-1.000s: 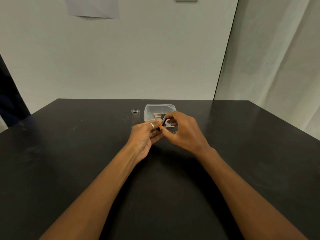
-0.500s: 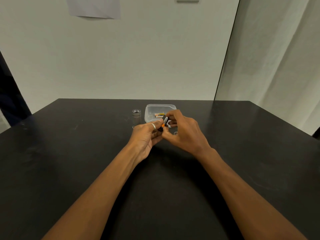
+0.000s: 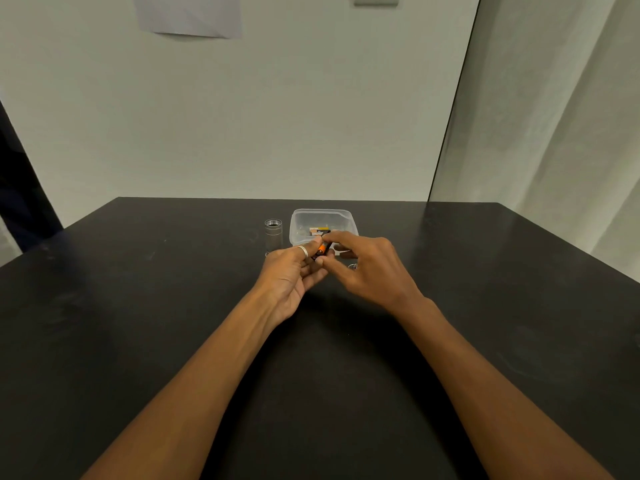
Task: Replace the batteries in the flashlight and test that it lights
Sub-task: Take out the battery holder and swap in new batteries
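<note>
- An orange-and-black battery is pinched by the right hand between forefinger on top and thumb beneath. Its lower end is gripped in the curled fingers of the left hand, on which a silver ring is worn.
- Compared with a second ago, the battery is seen lower and deeper among the left fingers, and the right forefinger is now laid over its top end. Both hands are kept just in front of the tub.
- This is judged as a battery being seated or turned for polarity. Something dark is glimpsed under it, but what it is cannot be told.
- The flashlight body is stood upright, open end up, just left of the tub and untouched, so loading and testing are judged not yet done.
- Spare batteries are seen inside the tub.
- A small silver piece is half hidden by the right hand, just in front of the tub.
- No brand or label can be read on the batteries: the print is too small. No legible writing is shown on the sheet of paper on the wall behind the tub.
</note>
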A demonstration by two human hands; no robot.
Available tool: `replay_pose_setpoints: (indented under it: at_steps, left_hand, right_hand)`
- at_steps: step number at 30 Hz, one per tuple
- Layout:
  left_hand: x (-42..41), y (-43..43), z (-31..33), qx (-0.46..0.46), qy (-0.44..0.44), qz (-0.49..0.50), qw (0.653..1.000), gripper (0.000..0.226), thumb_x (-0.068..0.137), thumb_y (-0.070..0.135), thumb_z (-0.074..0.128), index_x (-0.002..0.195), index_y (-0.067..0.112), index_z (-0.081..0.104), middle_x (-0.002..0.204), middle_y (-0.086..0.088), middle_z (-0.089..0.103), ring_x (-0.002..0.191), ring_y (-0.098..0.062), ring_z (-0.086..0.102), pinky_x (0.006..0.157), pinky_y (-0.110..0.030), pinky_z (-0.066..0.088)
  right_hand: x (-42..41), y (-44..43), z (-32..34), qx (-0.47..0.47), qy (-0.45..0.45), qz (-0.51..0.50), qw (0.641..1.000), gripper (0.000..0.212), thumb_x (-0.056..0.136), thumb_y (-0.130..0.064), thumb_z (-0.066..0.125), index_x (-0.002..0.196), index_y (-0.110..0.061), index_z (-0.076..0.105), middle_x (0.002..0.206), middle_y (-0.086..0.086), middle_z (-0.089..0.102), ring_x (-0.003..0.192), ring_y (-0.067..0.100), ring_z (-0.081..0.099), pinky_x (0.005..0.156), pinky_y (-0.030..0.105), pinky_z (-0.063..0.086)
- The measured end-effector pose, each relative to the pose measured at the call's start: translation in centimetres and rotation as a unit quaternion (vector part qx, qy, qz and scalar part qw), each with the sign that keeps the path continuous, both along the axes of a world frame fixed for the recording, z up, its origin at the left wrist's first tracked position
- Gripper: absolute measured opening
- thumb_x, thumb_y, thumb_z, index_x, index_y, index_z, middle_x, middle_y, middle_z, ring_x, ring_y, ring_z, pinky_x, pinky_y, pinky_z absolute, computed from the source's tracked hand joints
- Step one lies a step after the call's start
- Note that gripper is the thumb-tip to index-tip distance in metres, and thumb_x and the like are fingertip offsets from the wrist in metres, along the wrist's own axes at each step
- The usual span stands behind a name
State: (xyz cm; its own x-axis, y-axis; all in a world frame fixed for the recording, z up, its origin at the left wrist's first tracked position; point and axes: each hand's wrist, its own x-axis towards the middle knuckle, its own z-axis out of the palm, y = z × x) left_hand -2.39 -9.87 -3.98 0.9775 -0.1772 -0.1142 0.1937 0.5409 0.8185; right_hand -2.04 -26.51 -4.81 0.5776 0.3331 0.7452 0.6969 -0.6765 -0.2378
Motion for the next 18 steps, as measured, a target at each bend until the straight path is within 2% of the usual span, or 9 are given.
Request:
replay_pose_setpoints:
  at_steps: [5,8,10,14,16,18]
  left_hand:
    - [-0.1,-0.2,0.1,-0.001,-0.007,-0.002,1.000,0.013,0.095,0.011,0.066,0.104,0.002,0.071,0.083,-0.009,0.075,0.079,-0.015,0.073,0.072,-0.028,0.063]
    - [0.1,-0.1,0.0,0.000,-0.013,-0.008,1.000,0.015,0.094,0.010,0.067,0.104,-0.001,0.070,0.088,-0.013,0.075,0.083,-0.018,0.074,0.078,-0.031,0.063]
    - [0.1,-0.2,-0.1,0.003,-0.011,-0.009,1.000,0.018,0.095,0.009,0.066,0.107,-0.004,0.069,0.090,-0.016,0.076,0.083,-0.020,0.075,0.076,-0.031,0.063]
    - [0.1,-0.2,-0.1,0.007,0.000,-0.007,1.000,0.019,0.096,0.008,0.065,0.110,-0.004,0.068,0.093,-0.017,0.075,0.081,-0.018,0.075,0.072,-0.030,0.063]
    - [0.1,-0.2,-0.1,0.009,0.001,-0.007,1.000,0.019,0.095,0.008,0.065,0.110,-0.004,0.067,0.094,-0.017,0.075,0.081,-0.018,0.075,0.070,-0.029,0.063]
    - [0.1,-0.3,-0.1,0.013,-0.001,-0.007,1.000,0.021,0.095,0.009,0.066,0.111,-0.005,0.067,0.094,-0.017,0.075,0.081,-0.018,0.075,0.070,-0.029,0.063]
  right_hand:
    - [-0.1,0.3,-0.1,0.055,-0.003,-0.015,0.998,0.029,0.092,-0.029,0.070,0.120,-0.018,0.073,0.116,-0.001,0.076,0.093,0.025,0.076,0.078,0.042,0.062]
    - [0.0,0.5,0.5,0.161,0.027,-0.018,0.986,0.021,0.094,-0.020,0.070,0.114,-0.016,0.077,0.112,-0.010,0.075,0.099,0.014,0.075,0.085,0.041,0.061]
    - [0.0,0.4,1.4,0.265,0.085,-0.018,0.960,0.016,0.097,-0.020,0.068,0.104,-0.014,0.080,0.104,-0.008,0.078,0.096,0.011,0.074,0.085,0.039,0.061]
    - [-0.5,-1.2,2.6,0.461,0.226,0.033,0.857,0.023,0.100,-0.024,0.063,0.102,-0.006,0.078,0.100,0.007,0.079,0.102,0.017,0.074,0.081,0.036,0.063]
    - [-0.3,-2.6,2.6,0.469,0.259,-0.010,0.844,0.024,0.098,-0.028,0.066,0.100,-0.007,0.077,0.096,0.007,0.079,0.095,0.016,0.076,0.074,0.033,0.063]
    - [0.0,-3.8,2.3,0.428,0.288,-0.077,0.853,0.026,0.095,-0.033,0.070,0.092,-0.008,0.078,0.088,0.008,0.079,0.083,0.016,0.076,0.062,0.027,0.060]
